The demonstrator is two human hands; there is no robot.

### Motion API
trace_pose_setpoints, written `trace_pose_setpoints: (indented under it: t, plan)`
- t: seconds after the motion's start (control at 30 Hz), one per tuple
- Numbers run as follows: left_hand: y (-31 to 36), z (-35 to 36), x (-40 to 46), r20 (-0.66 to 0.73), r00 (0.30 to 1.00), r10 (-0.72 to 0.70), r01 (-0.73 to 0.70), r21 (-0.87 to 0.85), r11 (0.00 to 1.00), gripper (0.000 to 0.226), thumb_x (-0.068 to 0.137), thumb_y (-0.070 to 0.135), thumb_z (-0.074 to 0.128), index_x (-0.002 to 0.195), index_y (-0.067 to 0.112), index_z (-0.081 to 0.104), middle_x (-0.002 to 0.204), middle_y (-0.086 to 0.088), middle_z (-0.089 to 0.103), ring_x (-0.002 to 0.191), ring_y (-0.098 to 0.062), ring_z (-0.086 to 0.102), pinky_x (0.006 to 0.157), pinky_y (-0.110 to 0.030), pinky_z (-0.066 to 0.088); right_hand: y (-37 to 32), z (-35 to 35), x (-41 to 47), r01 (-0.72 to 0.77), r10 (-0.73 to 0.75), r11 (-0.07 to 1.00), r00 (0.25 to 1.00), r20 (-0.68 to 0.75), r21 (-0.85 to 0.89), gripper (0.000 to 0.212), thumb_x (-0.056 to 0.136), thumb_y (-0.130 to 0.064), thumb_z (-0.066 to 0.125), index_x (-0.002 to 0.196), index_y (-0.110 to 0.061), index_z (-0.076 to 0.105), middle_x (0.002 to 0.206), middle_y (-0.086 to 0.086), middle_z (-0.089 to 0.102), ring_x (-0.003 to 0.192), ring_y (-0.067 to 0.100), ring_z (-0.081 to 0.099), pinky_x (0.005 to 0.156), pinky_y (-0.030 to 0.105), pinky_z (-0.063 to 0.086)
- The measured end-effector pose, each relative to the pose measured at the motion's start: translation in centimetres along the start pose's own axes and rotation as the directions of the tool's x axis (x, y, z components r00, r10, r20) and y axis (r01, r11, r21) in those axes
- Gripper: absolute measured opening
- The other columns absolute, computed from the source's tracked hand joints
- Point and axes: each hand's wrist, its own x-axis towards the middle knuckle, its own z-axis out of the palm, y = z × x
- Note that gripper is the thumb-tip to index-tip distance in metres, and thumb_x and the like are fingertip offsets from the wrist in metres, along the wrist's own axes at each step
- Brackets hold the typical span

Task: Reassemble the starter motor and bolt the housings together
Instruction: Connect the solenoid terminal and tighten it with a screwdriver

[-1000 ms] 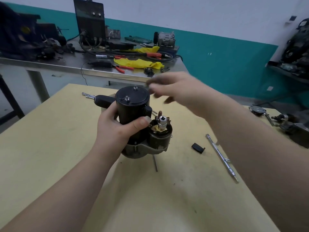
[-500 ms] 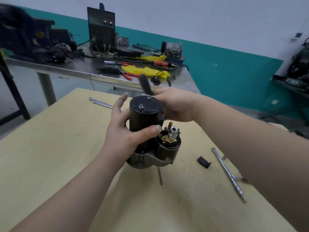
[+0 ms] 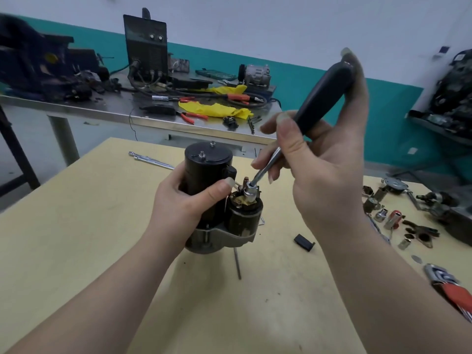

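Note:
The starter motor (image 3: 207,172) stands upright on the yellow table (image 3: 76,238), its black cylinder on a grey housing, the solenoid (image 3: 245,215) beside it. My left hand (image 3: 184,200) grips the black cylinder, thumb across its front. My right hand (image 3: 321,159) holds a driver by its black handle (image 3: 323,98). The driver's steel shaft slants down to a silver socket (image 3: 249,192) seated on the solenoid's terminal stud.
A long rod (image 3: 150,157) lies behind the motor, another thin rod (image 3: 237,261) in front. A small black clip (image 3: 304,242) is to the right. Sockets and metal parts (image 3: 398,221) crowd the table's right edge. A steel bench (image 3: 143,116) with tools stands behind.
My right hand picked up the black-handled driver from behind the motor, swung it up and right, and brought its tip onto the silver socket. My left hand kept its grip.

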Motion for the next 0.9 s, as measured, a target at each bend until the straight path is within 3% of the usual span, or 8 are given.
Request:
trace_pose_setpoints:
  t: [0.33, 0.5, 0.57, 0.7, 0.9]
  plan:
    - [0.0, 0.1, -0.2, 0.002, 1.000, 0.014, -0.014, -0.018, 1.000, 0.065, 0.054, 0.076, 0.096, 0.107, 0.042, 0.080, 0.104, 0.001, 0.082, 0.098, -0.020, 0.080, 0.078, -0.025, 0.062, 0.1, 1.0, 0.2, 0.116, -0.108, 0.986, 0.992, 0.069, -0.123, 0.077, 0.103, -0.008, 0.064, 0.162, -0.004, 0.013, 0.088, 0.012, 0.066, 0.060, 0.030, 0.070, 0.055, 0.023, 0.053]
    - [0.0, 0.1, -0.2, 0.018, 1.000, 0.020, -0.019, -0.021, 1.000, 0.065, 0.056, 0.074, 0.096, 0.110, 0.042, 0.079, 0.104, 0.002, 0.082, 0.098, -0.020, 0.080, 0.078, -0.027, 0.063, 0.0, 1.5, 0.5, 0.147, -0.130, 0.973, 0.986, 0.102, -0.177, 0.084, 0.098, -0.005, 0.072, 0.158, -0.031, 0.019, 0.092, 0.012, 0.065, 0.061, 0.033, 0.068, 0.056, 0.030, 0.059]
    - [0.0, 0.2, -0.3, 0.025, 0.999, 0.028, -0.028, -0.020, 0.999, 0.064, 0.057, 0.073, 0.096, 0.110, 0.042, 0.079, 0.106, 0.002, 0.082, 0.099, -0.020, 0.080, 0.078, -0.026, 0.063, 0.2, 1.5, 0.7, 0.117, -0.108, 0.972, 0.993, 0.056, -0.202, 0.076, 0.096, -0.012, 0.077, 0.151, -0.034, 0.029, 0.088, 0.009, 0.068, 0.058, 0.030, 0.071, 0.052, 0.027, 0.057]
    - [0.0, 0.1, -0.1, 0.013, 1.000, 0.024, -0.023, -0.027, 0.999, 0.063, 0.056, 0.074, 0.096, 0.108, 0.042, 0.080, 0.104, 0.002, 0.082, 0.098, -0.020, 0.080, 0.078, -0.026, 0.063, 0.8, 1.4, 1.0, 0.083, -0.082, 0.988, 0.997, 0.006, -0.133, 0.071, 0.100, -0.010, 0.072, 0.155, -0.015, 0.027, 0.079, 0.014, 0.064, 0.052, 0.029, 0.069, 0.047, 0.022, 0.053]
    - [-0.3, 0.4, -0.2, 0.061, 0.997, 0.045, -0.045, -0.001, 0.999, 0.063, 0.058, 0.071, 0.097, 0.110, 0.039, 0.079, 0.101, 0.003, 0.081, 0.093, -0.015, 0.079, 0.075, -0.022, 0.061, 0.5, 1.3, 1.9, 0.050, -0.042, 0.998, 0.967, 0.250, -0.027, 0.064, 0.102, 0.004, 0.062, 0.150, -0.024, 0.029, 0.083, 0.021, 0.059, 0.051, 0.037, 0.064, 0.047, 0.027, 0.055]
